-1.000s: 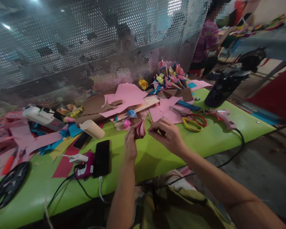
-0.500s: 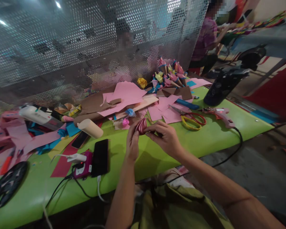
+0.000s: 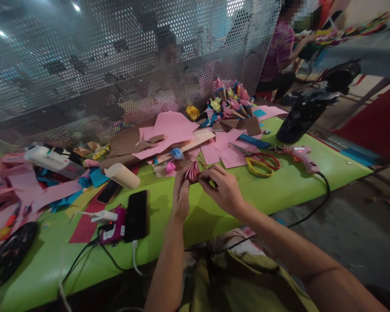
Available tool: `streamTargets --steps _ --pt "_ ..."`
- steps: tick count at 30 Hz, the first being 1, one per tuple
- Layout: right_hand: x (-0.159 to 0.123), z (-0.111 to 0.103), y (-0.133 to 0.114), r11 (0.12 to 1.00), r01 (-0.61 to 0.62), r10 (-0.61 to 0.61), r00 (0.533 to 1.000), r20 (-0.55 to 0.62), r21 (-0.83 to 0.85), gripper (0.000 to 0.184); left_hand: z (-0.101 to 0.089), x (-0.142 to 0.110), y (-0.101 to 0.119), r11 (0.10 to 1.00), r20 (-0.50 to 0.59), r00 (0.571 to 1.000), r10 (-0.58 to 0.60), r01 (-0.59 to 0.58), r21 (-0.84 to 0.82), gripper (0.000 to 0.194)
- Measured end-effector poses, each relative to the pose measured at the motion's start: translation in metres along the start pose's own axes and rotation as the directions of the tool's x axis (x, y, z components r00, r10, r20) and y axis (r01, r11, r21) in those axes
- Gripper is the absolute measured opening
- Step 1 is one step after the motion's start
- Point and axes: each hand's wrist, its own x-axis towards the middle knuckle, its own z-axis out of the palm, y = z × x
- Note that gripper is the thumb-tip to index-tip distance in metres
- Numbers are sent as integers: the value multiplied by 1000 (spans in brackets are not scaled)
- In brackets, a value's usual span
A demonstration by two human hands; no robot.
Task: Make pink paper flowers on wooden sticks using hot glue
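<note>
And our right hand (image 3: 222, 188), apart a second ago, now pinches the paper (image 3: 191, 172) | our left hand (image 3: 181, 193) grips it above the table (image 3: 263, 195) | we've both hands on the pleats!

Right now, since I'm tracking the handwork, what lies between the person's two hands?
A pleated pink piece, held in the left hand; the right hand reaches its edge. The head view shows this.

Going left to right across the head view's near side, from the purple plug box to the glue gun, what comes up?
Purple plug box → black smartphone → left hand → striped pink paper piece → right hand → scissors → pink glue gun.
</note>
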Motion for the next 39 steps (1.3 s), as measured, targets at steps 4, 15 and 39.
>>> streamTargets --steps 4,15,39 --pt "-1 -2 2 997 -24 25 1000 -5 77 11 0 0 0 1000 7 1000 -19 19 -24 43" --pt "-13 3 9 862 -424 409 906 114 277 18 3 -3 -1 1000 -5 1000 -2 2 -7 43" --pt "-17 13 28 624 -472 452 868 205 623 32 5 -3 -11 990 79 988 -130 125 66 34"
